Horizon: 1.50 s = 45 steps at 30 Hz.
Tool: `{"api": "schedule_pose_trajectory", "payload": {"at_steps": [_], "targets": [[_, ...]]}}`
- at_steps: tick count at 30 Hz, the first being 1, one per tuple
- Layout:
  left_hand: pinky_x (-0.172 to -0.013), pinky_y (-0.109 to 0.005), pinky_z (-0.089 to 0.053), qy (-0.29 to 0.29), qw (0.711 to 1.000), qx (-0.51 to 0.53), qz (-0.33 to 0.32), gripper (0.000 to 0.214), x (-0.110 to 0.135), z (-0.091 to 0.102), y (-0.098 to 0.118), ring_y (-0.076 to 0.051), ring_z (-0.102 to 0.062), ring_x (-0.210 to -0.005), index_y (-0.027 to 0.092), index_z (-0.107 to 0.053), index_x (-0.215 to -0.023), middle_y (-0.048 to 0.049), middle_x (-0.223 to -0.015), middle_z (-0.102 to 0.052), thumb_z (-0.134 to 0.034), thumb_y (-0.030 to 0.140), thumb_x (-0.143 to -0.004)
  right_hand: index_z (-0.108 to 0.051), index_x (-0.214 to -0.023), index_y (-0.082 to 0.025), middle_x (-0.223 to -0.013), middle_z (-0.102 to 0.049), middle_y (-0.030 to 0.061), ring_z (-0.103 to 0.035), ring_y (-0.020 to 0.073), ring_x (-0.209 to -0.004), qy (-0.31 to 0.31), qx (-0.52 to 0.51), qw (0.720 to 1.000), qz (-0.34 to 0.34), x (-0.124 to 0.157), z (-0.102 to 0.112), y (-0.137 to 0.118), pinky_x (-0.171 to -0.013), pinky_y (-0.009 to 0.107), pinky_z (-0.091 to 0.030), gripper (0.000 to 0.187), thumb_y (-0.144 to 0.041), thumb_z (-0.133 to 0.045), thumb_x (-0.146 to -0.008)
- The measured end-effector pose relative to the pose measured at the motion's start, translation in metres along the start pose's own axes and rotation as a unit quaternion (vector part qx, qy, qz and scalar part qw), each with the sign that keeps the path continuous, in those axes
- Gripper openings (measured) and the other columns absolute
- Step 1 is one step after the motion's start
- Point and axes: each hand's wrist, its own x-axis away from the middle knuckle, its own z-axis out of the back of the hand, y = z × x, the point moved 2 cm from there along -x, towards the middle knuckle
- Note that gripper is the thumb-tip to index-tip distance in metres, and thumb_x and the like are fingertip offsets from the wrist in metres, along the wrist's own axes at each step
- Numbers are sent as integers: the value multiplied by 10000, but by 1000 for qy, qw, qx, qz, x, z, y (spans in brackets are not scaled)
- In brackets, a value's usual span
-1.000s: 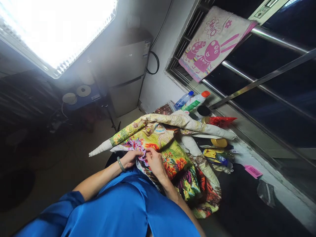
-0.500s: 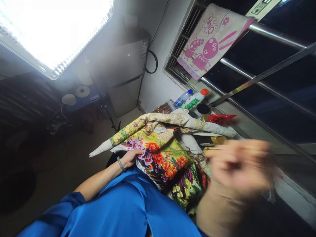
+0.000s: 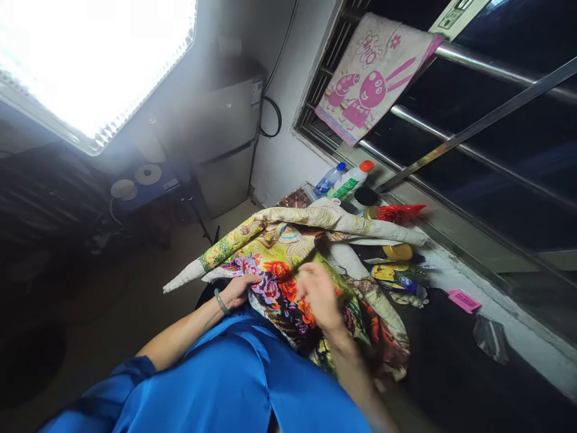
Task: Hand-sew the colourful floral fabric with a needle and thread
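Note:
A large cross-stitch cloth with red, orange and pink flowers lies across my lap, its far edge rolled into a long tube. My left hand, a pale green bangle at its wrist, grips the near left edge between thumb and fingers; part of the fingers is hidden under the cloth. Over the middle of the flowers is my right hand, blurred, its fingers drawn together in a pinch. What sits between those fingertips is too small and smeared to make out. The right part of the cloth hangs down in folds.
Behind the roll stand a blue-capped bottle, a white bottle with an orange cap and a red packet. A yellow-lidded jar and a pink object lie rightward. A bright lamp hangs upper left.
My right hand has come back leftward from far right, down to the cloth. A thin dark thread stretched from cloth to that hand before; now I cannot see it. My left hand stays put.

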Motion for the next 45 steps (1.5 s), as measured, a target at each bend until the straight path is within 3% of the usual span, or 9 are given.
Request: {"api": "schedule_pose_trajectory", "payload": {"at_steps": [3, 6, 10, 18, 27, 31, 35, 39, 45], "targets": [[-924, -388, -559, 3, 1000, -4, 3, 213, 0, 1, 0, -295, -746, -929, 127, -723, -772, -104, -748, -781, -827, 41, -607, -671, -851, -170, -485, -530, -52, -473, 113, -413, -60, 36, 995, -74, -1, -41, 33, -402, 211, -409, 203, -324, -559, -781], [-904, -368, -557, 1, 1000, 2, 5, 216, -5, 4, -1, -289, -747, -891, 120, -710, -716, -110, -710, -767, -827, 9, -573, -736, -872, -140, -463, -552, -36, -485, 120, -410, -68, 72, 991, -85, -1, -58, 55, -412, 216, -421, 260, -292, -549, -775], [-878, -345, -551, 3, 1000, 0, -3, 210, -10, 8, -2, -266, -743, -816, 138, -687, -624, -79, -626, -741, -833, 1, -560, -783, -921, -129, -481, -609, -9, -520, 128, -416, -80, 96, 990, -69, -2, -58, 60, -436, 221, -450, 302, -276, -548, -800], [-847, -350, -556, 5, 1000, 2, -16, 226, -13, 9, -4, -258, -740, -750, 128, -735, -729, -68, -626, -744, -858, 36, -563, -810, -851, -160, -452, -598, -6, -512, 141, -401, -82, 167, 982, -27, -4, -57, 51, -450, 234, -422, 307, -241, -518, -803], [-867, -366, -557, 7, 1000, 8, -13, 217, -9, 5, -2, -274, -743, -806, 130, -724, -688, -78, -648, -752, -813, -20, -558, -787, -719, -201, -531, -680, 32, -578, 151, -490, -63, 302, 950, 40, -9, -61, 42, -562, 239, -430, 245, -180, -549, -774], [-885, -368, -550, 10, 1000, 20, -14, 226, -10, 5, -2, -288, -745, -838, 130, -698, -632, -88, -623, -739, -812, -38, -532, -783, -767, -193, -530, -681, 29, -600, 163, -489, -68, 269, 960, 21, -7, -62, 44, -563, 247, -454, 250, -203, -535, -800], [-886, -370, -550, 14, 1000, 17, -11, 223, -8, 3, -2, -285, -744, -829, 148, -678, -607, -81, -611, -733, -812, -20, -547, -765, -799, -169, -456, -614, -9, -533, 142, -387, -87, 154, 983, -57, -5, -63, 51, -430, 226, -417, 257, -245, -519, -801], [-877, -369, -552, 22, 1000, 6, -7, 198, -6, 1, -1, -282, -743, -826, 153, -697, -652, -70, -609, -734, -813, 12, -575, -754, -811, -152, -442, -588, -30, -456, 113, -330, -88, 81, 985, -125, -5, -63, 54, -355, 210, -377, 250, -272, -539, -765], [-854, -360, -556, 33, 999, -13, -8, 176, -4, 0, 0, -274, -741, -802, 149, -707, -675, -62, -600, -732, -827, 56, -586, -717, -739, -163, -421, -561, -34, -429, 104, -318, -82, 60, 987, -125, -5, -63, 50, -325, 198, -340, 209, -312, -571, -736]]}}
